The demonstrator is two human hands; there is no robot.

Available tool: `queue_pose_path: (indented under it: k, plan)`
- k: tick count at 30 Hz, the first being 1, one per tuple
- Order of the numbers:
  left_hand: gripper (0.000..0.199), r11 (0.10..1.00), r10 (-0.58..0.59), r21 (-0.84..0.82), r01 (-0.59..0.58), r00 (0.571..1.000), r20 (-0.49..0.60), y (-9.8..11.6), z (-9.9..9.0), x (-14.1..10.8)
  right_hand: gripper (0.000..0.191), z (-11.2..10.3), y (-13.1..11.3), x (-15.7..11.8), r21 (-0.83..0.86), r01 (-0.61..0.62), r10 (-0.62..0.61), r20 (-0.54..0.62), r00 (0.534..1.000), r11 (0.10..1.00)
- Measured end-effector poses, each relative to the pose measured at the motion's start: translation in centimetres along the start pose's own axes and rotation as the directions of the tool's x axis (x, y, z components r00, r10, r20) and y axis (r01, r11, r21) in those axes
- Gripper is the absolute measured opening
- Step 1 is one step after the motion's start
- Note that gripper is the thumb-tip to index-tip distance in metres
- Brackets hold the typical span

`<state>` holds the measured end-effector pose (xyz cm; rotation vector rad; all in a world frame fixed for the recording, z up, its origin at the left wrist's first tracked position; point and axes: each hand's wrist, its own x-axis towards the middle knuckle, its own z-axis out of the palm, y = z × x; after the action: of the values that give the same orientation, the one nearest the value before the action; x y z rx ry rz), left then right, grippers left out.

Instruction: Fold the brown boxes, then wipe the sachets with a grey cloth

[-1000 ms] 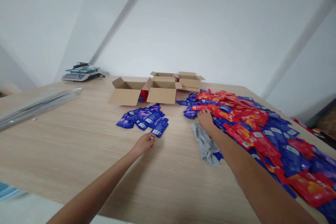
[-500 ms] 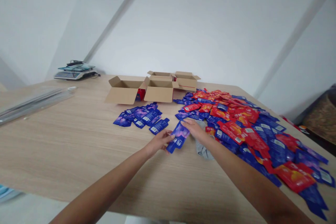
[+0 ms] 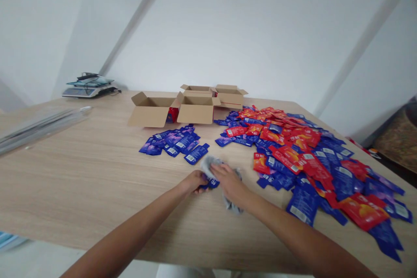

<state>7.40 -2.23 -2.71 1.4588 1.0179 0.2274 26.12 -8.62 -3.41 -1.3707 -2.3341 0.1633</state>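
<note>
My left hand is closed on the lower end of a blue pouch, which has pale lettering. Most of that pouch is hidden beneath a grey cloth. Gripping the cloth, my right hand presses it over the pouch's upper part. Just beyond my hands a single blue pouch lies with its barcode side up. Behind it and to the left is a small pile of blue pouches. A large heap of red pouches mixed with blue ones spreads to my right.
Several open cardboard boxes stand at the back of the wooden table. At the far left is a scale with things stacked on it. Long items in clear plastic wrap lie along the left side.
My right hand has let go of the pouch's upper end and taken up the grey cloth, bringing it left onto the pouch. My left hand has kept its hold.
</note>
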Motion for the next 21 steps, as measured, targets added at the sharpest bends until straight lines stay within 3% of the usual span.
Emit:
queue_pose_path:
  k: [3,5,8,10,12,13,15,17,18,19,21]
  plan:
    - [0.024,0.998,-0.009,0.054,0.011,0.999,-0.048,0.0,0.3,0.4,0.061,2.2,-0.4,0.3,0.051,0.049,-0.052,0.058,0.997,0.998]
    - [0.023,0.996,0.008,0.092,0.0,0.996,-0.091,0.1,0.1,0.1,0.062,2.4,1.8,0.5,0.022,-0.029,0.028,0.04,0.999,0.999]
    - [0.014,0.978,0.11,0.199,-0.07,0.974,-0.198,0.4,-0.4,-1.4,0.062,0.1,6.6,0.8,-0.004,-0.235,0.235,-0.027,0.972,0.972]
    - [0.01,0.859,0.294,0.494,-0.136,0.92,-0.257,0.6,-0.4,-2.9,0.057,-1.9,8.5,1.1,0.035,-0.387,0.388,-0.053,0.92,0.922]
    - [0.015,0.572,0.449,0.807,-0.145,0.879,-0.16,0.5,0.1,-4.2,0.054,-3.2,8.1,1.3,0.078,-0.475,0.48,-0.082,0.873,0.877]
    - [0.018,0.419,0.465,0.896,-0.15,0.882,-0.069,0.4,0.5,-4.6,0.053,-3.3,7.1,1.3,0.092,-0.46,0.468,-0.11,0.877,0.883]
    - [0.022,0.236,0.414,0.952,-0.197,0.906,0.085,0.3,1.6,-5.0,0.054,-2.3,3.9,1.0,0.101,-0.301,0.314,-0.162,0.935,0.948]
    - [0.024,0.16,0.372,0.96,-0.232,0.915,0.159,0.4,2.6,-4.9,0.058,-0.4,0.7,0.2,0.105,-0.037,0.047,-0.09,0.995,0.994]
    - [0.025,0.143,0.358,0.962,-0.234,0.918,0.17,0.5,2.9,-4.8,0.058,0.6,-0.2,-0.2,0.105,0.021,-0.018,-0.034,0.999,0.994]
    - [0.026,0.136,0.345,0.964,-0.228,0.923,0.17,0.7,3.0,-4.6,0.06,1.3,-0.6,-0.6,0.098,0.037,-0.038,0.013,0.999,0.994]
    - [0.026,0.139,0.316,0.968,-0.211,0.935,0.159,1.1,2.8,-4.4,0.065,1.8,0.5,-1.1,0.05,-0.047,0.044,0.055,0.998,0.998]
